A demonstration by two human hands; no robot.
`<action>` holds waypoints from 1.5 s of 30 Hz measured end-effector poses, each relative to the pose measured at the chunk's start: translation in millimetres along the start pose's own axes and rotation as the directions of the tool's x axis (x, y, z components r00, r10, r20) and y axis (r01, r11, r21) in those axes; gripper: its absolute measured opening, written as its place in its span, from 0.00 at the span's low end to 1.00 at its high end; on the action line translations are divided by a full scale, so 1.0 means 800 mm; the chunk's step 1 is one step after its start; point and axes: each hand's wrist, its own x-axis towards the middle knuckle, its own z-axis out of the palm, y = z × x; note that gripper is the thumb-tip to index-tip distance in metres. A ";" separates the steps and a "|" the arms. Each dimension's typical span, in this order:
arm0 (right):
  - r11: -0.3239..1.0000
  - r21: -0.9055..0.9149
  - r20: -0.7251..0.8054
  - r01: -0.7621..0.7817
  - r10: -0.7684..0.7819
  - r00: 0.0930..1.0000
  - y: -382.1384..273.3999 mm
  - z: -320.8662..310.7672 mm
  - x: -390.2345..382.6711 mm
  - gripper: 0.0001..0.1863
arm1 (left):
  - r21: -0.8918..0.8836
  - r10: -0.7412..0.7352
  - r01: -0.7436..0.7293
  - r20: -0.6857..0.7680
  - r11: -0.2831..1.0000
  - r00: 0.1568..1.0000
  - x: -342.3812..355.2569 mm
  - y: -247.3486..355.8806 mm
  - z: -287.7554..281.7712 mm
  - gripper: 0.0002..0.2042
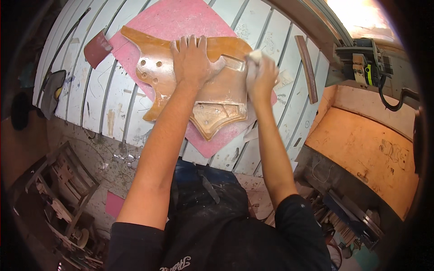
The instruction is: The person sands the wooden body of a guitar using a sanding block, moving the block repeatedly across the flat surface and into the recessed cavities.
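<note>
The amber-brown, contoured wooden guitar body [221, 88] lies over a flat pink sheet [174, 18]; the left hand [192, 61] spreads flat, bracing its face; the blurred right hand [262, 79] pinches a small pale block [255, 55] at its right end; light, even pressure seems wise!

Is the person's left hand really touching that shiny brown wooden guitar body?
Touching. The head view shows the left hand pressed palm-down on the shiny brown wooden guitar body, with no gap visible between them.
</note>
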 end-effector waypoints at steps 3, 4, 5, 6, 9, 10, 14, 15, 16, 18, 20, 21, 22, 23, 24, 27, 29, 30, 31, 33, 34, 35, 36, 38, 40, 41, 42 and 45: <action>0.985 -0.041 -0.008 0.169 -0.169 0.986 -0.010 -0.003 -0.103 0.10 | -0.028 -0.009 0.008 -0.041 1.000 0.999 -0.001 -0.006 -0.002 0.42; 0.982 -0.039 0.016 0.183 -0.182 0.983 -0.011 -0.009 -0.116 0.13 | -0.028 -0.012 0.011 -0.034 1.000 0.999 -0.004 -0.006 -0.001 0.42; 0.983 -0.038 0.023 0.180 -0.180 0.983 -0.004 -0.008 -0.108 0.13 | -0.017 -0.015 0.015 -0.025 1.000 1.000 -0.004 -0.006 0.000 0.42; 0.993 -0.060 0.020 0.105 -0.104 0.994 0.008 -0.005 -0.080 0.14 | -0.011 -0.005 0.004 -0.028 1.000 1.000 0.000 -0.004 -0.002 0.42; 0.997 -0.073 -0.062 -0.012 0.007 0.998 0.014 -0.005 -0.016 0.16 | -0.031 0.000 0.000 -0.010 1.000 1.000 0.001 0.000 -0.002 0.42; 0.995 -0.076 -0.046 -0.062 0.058 0.997 0.012 -0.004 -0.020 0.16 | -0.034 0.001 -0.001 -0.013 0.999 1.000 0.000 0.002 -0.002 0.42; 0.996 -0.055 -0.019 0.066 -0.067 0.998 0.005 -0.001 -0.091 0.15 | -0.010 -0.035 0.035 0.010 0.999 0.999 0.001 -0.006 -0.006 0.43; 0.983 -0.102 0.011 0.151 -0.151 0.988 0.007 -0.004 -0.097 0.16 | -0.017 -0.024 0.024 -0.002 1.000 1.000 0.000 -0.004 -0.005 0.43; 1.000 -0.009 -0.011 0.002 -0.002 1.000 -0.003 -0.008 -0.067 0.15 | -0.017 -0.020 0.020 -0.002 1.000 1.000 0.001 -0.003 -0.005 0.43; 0.996 -0.037 -0.003 -0.083 0.082 0.997 0.004 -0.008 0.003 0.14 | -0.027 -0.007 0.007 -0.003 1.000 1.000 0.001 0.002 -0.004 0.43; 0.991 -0.075 -0.068 -0.112 0.107 0.992 0.025 -0.003 0.010 0.11 | -0.030 0.002 -0.001 0.020 1.000 1.000 -0.001 0.009 -0.003 0.43; 0.993 -0.063 -0.058 -0.103 0.100 0.993 0.019 0.003 -0.012 0.11 | -0.016 -0.017 0.017 0.029 1.000 0.999 0.002 0.001 -0.004 0.43; 1.000 -0.022 -0.053 0.001 -0.002 0.999 0.005 -0.002 -0.048 0.13 | -0.011 -0.033 0.034 0.021 0.999 0.999 0.004 -0.005 -0.004 0.43; 0.999 -0.007 -0.049 0.043 -0.043 0.998 0.008 0.001 -0.055 0.13 | -0.018 -0.032 0.032 -0.002 0.999 0.999 0.002 -0.009 -0.005 0.43; 0.997 -0.004 -0.054 0.074 -0.074 0.996 0.008 -0.002 -0.064 0.14 | -0.029 -0.012 0.012 -0.016 1.000 1.000 -0.003 -0.007 -0.005 0.43; 0.998 -0.036 -0.058 -0.052 0.050 0.997 0.024 0.008 -0.012 0.15 | -0.005 -0.004 0.004 -0.051 1.000 0.999 0.003 -0.001 0.000 0.42; 0.997 -0.045 -0.074 -0.058 0.055 0.996 0.032 0.007 0.009 0.17 | -0.021 0.011 -0.011 -0.031 1.000 0.999 0.002 0.004 0.002 0.42; 0.997 -0.056 -0.068 -0.055 0.051 0.996 0.032 0.009 -0.002 0.17 | -0.026 0.011 -0.012 -0.026 1.000 1.000 0.004 0.001 0.000 0.41; 0.997 -0.066 -0.070 -0.044 0.040 0.997 0.029 0.011 -0.010 0.17 | -0.024 0.011 -0.012 -0.037 1.000 0.999 0.007 0.001 -0.001 0.41; 0.999 -0.050 -0.038 0.000 -0.002 0.999 0.014 0.006 -0.045 0.17 | -0.027 0.003 -0.005 -0.055 1.000 0.998 0.000 -0.006 -0.002 0.41; 0.999 -0.032 -0.056 0.012 -0.014 0.998 0.009 0.005 -0.047 0.17 | -0.024 0.001 -0.002 -0.057 1.000 0.998 0.001 -0.007 -0.002 0.41; 1.000 -0.013 -0.074 0.025 -0.026 0.997 0.004 0.004 -0.046 0.16 | -0.012 -0.004 0.003 -0.065 1.000 0.998 0.003 -0.008 -0.003 0.41; 0.988 -0.116 -0.012 -0.098 0.097 0.995 0.016 0.006 -0.019 0.17 | -0.011 0.010 -0.011 -0.067 1.000 0.998 0.004 -0.001 -0.002 0.41; 0.988 -0.092 -0.003 -0.123 0.123 0.992 0.021 0.006 0.027 0.16 | -0.025 0.027 -0.028 -0.041 0.999 0.999 0.005 0.004 0.001 0.41; 0.982 -0.135 -0.080 -0.133 0.123 0.989 0.012 0.018 0.013 0.14 | -0.025 0.025 -0.026 -0.028 0.999 0.999 0.003 -0.002 -0.001 0.41; 0.983 -0.132 -0.085 -0.126 0.116 0.990 0.007 0.018 -0.019 0.14 | -0.025 0.003 -0.004 -0.028 1.000 1.000 -0.001 -0.004 -0.003 0.41; 0.994 -0.104 -0.068 -0.026 0.019 0.997 0.001 0.015 -0.054 0.14 | -0.024 -0.023 0.022 -0.029 0.999 0.999 -0.001 -0.007 -0.005 0.42; 0.993 -0.079 -0.080 0.088 -0.094 0.992 0.012 0.020 -0.031 0.14 | -0.009 -0.003 0.003 -0.009 1.000 1.000 0.003 0.000 -0.014 0.41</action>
